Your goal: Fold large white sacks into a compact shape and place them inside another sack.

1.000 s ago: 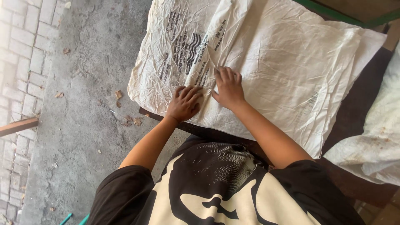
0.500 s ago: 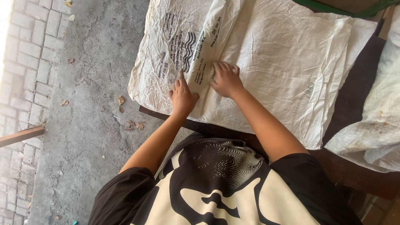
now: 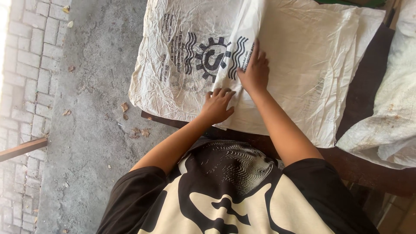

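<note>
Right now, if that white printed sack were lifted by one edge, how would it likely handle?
The white sack would probably go floppy: it lies creased and folded under the left hand and right hand. It looks flat and empty, so likely light. Its overhanging edge might slide.

Two hands: the left hand (image 3: 219,105) and the right hand (image 3: 255,72), both flat. Under the fingers lie two white sacks, one printed sack (image 3: 186,56) and one plain sack (image 3: 312,65) (overlapping); a third stained sack (image 3: 390,112) lies right of them. One table (image 3: 368,167).
</note>
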